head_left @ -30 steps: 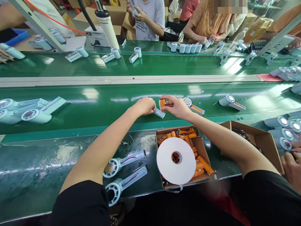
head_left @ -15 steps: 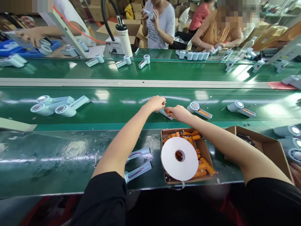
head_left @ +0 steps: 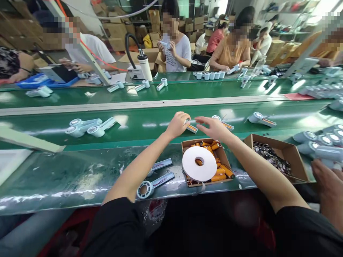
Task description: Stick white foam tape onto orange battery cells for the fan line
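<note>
My left hand (head_left: 179, 124) is closed around the round end of a light-blue handheld-fan housing, which the fingers mostly hide. The housing's handle (head_left: 192, 129) sticks out to the right, with an orange battery lying in it. My right hand (head_left: 211, 127) is just right of that handle, fingers apart and holding nothing. Partly behind it is another light-blue housing (head_left: 228, 126) with an orange battery in its handle. Nearer me, a cardboard box (head_left: 184, 142) holds several orange batteries (head_left: 220, 172), and a white tape roll (head_left: 191, 167) lies on top.
Two open housings with thin wires (head_left: 163, 179) lie left of the box. A box of small dark parts (head_left: 294, 157) stands right, beside a co-worker's hand (head_left: 325, 189). More housings (head_left: 98, 130) rest on the green belt (head_left: 144, 135). Several people sit across.
My right hand has drawn back from the handle and its fingers have spread. The battery now shows in the handle. My view has tilted up; my left hand keeps its hold.
</note>
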Demonstrator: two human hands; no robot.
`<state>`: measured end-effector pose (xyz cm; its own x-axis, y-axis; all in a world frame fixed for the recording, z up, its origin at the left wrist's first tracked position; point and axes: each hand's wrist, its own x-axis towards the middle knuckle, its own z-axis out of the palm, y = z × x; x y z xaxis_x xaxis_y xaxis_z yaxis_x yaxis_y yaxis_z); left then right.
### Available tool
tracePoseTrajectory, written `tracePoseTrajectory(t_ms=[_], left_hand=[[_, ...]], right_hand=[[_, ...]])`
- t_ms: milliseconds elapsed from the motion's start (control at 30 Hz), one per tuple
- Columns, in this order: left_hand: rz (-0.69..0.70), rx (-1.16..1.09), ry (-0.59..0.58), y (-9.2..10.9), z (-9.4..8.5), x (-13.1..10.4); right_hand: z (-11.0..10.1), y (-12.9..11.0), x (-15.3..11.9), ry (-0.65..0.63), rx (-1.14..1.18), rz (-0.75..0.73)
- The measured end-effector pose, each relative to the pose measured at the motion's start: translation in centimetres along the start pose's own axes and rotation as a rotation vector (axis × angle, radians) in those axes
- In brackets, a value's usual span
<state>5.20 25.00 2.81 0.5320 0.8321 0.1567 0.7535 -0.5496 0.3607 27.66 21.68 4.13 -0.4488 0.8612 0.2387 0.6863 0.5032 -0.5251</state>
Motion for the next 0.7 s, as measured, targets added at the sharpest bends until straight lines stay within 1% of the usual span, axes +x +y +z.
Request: tracePoseTrajectory(t_ms=[33, 67, 100, 133, 167, 200, 233, 300, 367, 400, 433, 467, 500, 533, 567, 600, 633, 667, 700], left_hand=[[0.136, -0.051, -0.027, 1.1, -0.1, -2.1], [0.292, -0.103, -0.103, 2.2, -0.1, -4.4], [0.425, -0.118, -0.216, 3.3, -0.1, -6.6], [0.486, -0.090, -0.291, 4.3, 0.0, -8.7], [0.490, -0.042, -0.341, 5.2, 0.0, -10.6], [0.462, 0.016, -0.361, 6.0, 0.0, -12.2], [0.419, 0.066, -0.350, 6.6, 0.0, -13.4], [0.369, 0.117, -0.294, 7.4, 0.1, -15.3], [0.361, 0.131, -0.175, 7.8, 0.3, -16.5], [0.351, 0.135, -0.091, 7.9, 0.5, -17.1], [0.336, 0.139, -0.004, 7.9, 0.7, -17.7], [0.318, 0.144, 0.076, 8.0, 0.9, -18.4], [0.304, 0.150, 0.142, 8.0, 1.1, -19.1], [0.301, 0.155, 0.190, 7.9, 1.3, -19.8], [0.302, 0.159, 0.226, 7.7, 1.5, -20.4], [0.294, 0.164, 0.258, 7.4, 1.6, -21.1], [0.270, 0.165, 0.299, 7.0, 1.6, -21.7], [0.221, 0.152, 0.346, 6.4, 1.6, -22.3], [0.139, 0.118, 0.395, 5.8, 1.5, -22.9]], right_hand=[[-1.0, -0.3, -3.4, 0.121, 0.137, -0.001], [-1.7, -0.5, -6.8, 0.189, 0.225, 0.018], [-2.2, -0.6, -10.1, 0.227, 0.274, 0.043], [-2.4, -0.7, -13.0, 0.239, 0.304, 0.075], [-2.3, -0.8, -15.5, 0.245, 0.325, 0.112], [-2.1, -0.8, -17.5, 0.253, 0.354, 0.148], [-1.6, -0.9, -19.0, 0.267, 0.395, 0.181], [-0.4, -1.3, -20.7, 0.315, 0.514, 0.228], [0.9, -2.1, -21.3, 0.353, 0.667, 0.271], [1.5, -2.7, -21.2, 0.336, 0.744, 0.299], [2.1, -3.4, -21.1, 0.283, 0.813, 0.329], [2.7, -4.2, -21.0, 0.186, 0.869, 0.348], [3.4, -5.1, -20.8, 0.051, 0.899, 0.346], [4.0, -6.0, -20.6, -0.100, 0.888, 0.313], [4.7, -7.0, -20.5, -0.239, 0.822, 0.242], [5.3, -8.0, -20.5, -0.347, 0.720, 0.150], [5.9, -8.8, -20.5, -0.414, 0.606, 0.058], [6.3, -9.5, -20.5, -0.449, 0.499, -0.021], [6.4, -10.0, -20.4, -0.462, 0.418, -0.076]])
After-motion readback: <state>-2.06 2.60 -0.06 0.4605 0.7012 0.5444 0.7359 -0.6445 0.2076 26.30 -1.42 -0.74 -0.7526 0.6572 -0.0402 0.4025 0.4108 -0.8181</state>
